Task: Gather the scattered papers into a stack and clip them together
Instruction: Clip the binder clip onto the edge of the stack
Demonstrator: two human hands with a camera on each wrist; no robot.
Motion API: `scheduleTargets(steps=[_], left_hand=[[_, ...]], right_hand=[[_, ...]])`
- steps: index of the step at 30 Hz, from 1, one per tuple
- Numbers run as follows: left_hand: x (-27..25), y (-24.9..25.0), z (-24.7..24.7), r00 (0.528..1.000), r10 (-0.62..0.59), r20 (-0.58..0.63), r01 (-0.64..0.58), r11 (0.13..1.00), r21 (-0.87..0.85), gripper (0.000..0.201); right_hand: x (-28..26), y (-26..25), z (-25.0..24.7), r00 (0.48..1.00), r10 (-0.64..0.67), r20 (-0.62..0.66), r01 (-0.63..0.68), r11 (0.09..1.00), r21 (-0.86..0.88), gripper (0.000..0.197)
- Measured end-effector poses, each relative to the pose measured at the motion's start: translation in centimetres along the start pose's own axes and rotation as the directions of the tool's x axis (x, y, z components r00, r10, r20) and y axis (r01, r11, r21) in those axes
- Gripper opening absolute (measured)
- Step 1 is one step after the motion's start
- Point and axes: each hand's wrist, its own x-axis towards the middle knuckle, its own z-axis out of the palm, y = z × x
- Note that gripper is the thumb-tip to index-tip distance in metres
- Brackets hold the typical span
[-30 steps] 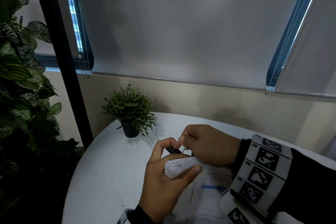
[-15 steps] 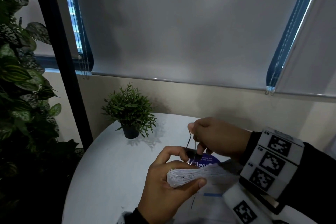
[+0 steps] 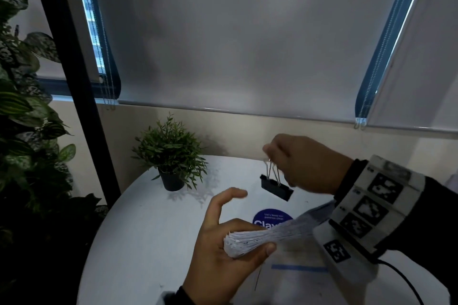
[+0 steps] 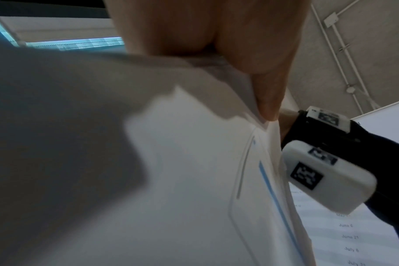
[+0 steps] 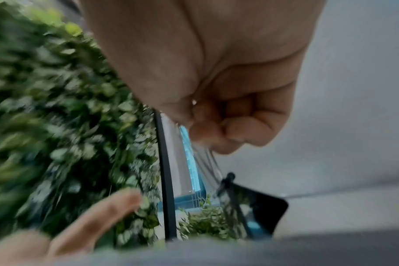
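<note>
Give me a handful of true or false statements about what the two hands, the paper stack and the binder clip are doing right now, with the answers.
1. The right hand pinches the binder clip by its wire handles. True.
2. The binder clip is clamped on the paper stack. False: it hangs in the air, apart from the stack.
3. The left hand grips the paper stack. True.
4. The potted plant lies tipped over. False: it stands upright on the table.
5. The left index finger is pressed on the clip. False: it is raised, clear of the clip.
</note>
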Motion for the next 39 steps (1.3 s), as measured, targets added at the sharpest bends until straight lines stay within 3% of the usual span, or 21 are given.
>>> scheduleTargets(steps=[3,9,13,18,22,26,29,31,33,36,39], left_hand=[[0.1,0.2,0.2,1.0,0.004,0.002,-0.004,1.0,0.008,0.031],[0.0,0.2,0.2,0.997,0.066,0.041,-0.067,0.998,0.016,0.019],[0.0,-0.2,0.2,0.998,0.046,0.049,-0.048,0.998,0.044,0.024],[0.1,-0.1,0.2,0.999,-0.032,0.018,0.032,0.999,-0.01,0.027],[0.3,-0.3,-0.2,0.997,-0.071,0.002,0.071,0.996,-0.057,0.022],[0.4,-0.6,-0.4,0.997,-0.074,-0.033,0.072,0.995,-0.063,0.021],[0.4,-0.3,-0.2,0.997,-0.072,-0.037,0.069,0.995,-0.077,0.015],[0.4,-0.1,-0.1,0.998,-0.068,0.001,0.068,0.987,-0.146,0.032],[0.3,0.2,0.0,0.996,-0.078,0.042,0.084,0.976,-0.202,0.047],[0.3,0.4,-0.1,0.997,-0.079,0.02,0.081,0.986,-0.146,0.044],[0.4,0.4,-0.2,0.994,-0.112,-0.001,0.11,0.979,-0.172,0.05]], right_hand=[[-0.7,-0.8,1.1,0.999,-0.021,0.047,0.028,0.986,-0.163,0.034],[-0.4,-0.9,2.6,0.991,-0.067,0.119,0.099,0.955,-0.281,0.034],[-0.3,-0.6,2.7,0.992,-0.066,0.109,0.092,0.963,-0.254,0.039],[-0.3,-1.0,1.1,0.994,-0.111,0.001,0.11,0.981,-0.161,0.036],[-0.8,-1.2,-0.9,0.994,-0.098,-0.042,0.103,0.982,0.158,0.039],[-2.3,-1.0,-1.1,0.99,-0.119,0.075,0.047,0.781,0.623,0.034],[-3.0,-1.1,0.1,0.967,-0.154,0.202,-0.065,0.619,0.783,0.032],[-3.1,-1.3,1.4,0.951,-0.138,0.278,-0.147,0.587,0.796,0.033],[-2.9,-1.1,2.7,0.962,-0.088,0.258,-0.137,0.663,0.736,0.034],[-2.4,-0.5,3.2,0.992,-0.081,0.094,0.027,0.882,0.47,0.029],[-1.9,-0.1,2.9,0.983,-0.114,0.146,0.042,0.905,0.423,0.025]])
